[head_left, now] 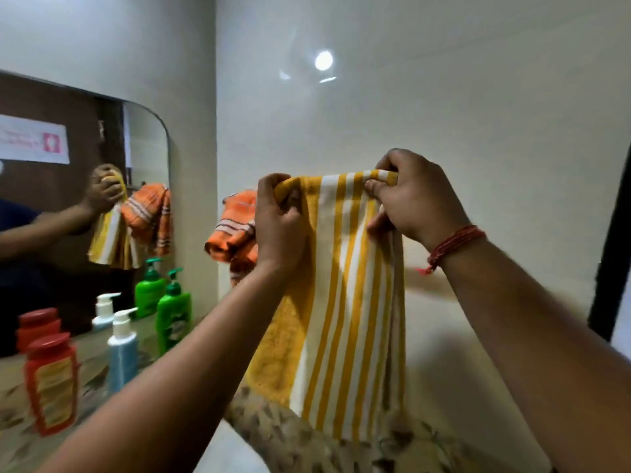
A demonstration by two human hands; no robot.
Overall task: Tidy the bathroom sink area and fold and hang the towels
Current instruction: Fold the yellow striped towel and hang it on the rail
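Head view shows both of my hands up at chest height in the middle of the frame, holding a yellow striped towel (345, 302) by its top edge. My left hand (280, 220) has its fingers curled tight round the left corner, and my right hand (415, 203) pinches the right corner between thumb and fingers. A red thread band (454, 245) sits on the right wrist. The towel hangs straight down in front of the white wall (444, 97), and its bottom edge reaches the speckled counter (341, 452) at the lower middle of the frame.

An orange towel (235, 230) hangs bunched on the wall just behind my left hand; I cannot see what holds it there. At the lower left stand 3 bottles: a red bottle (51, 384), a blue pump bottle (121, 353) and a green pump bottle (174, 312), each doubled in the mirror (85, 158) at the upper left.

I judge this to be mid-fold or just ahead of hanging. The risks I see: the right pinch is shallow, so a corner could slip and undo the fold. My left elbow passes close above the bottles, and a wide sweep could topple 1. Crowding the orange towel could drag it down.
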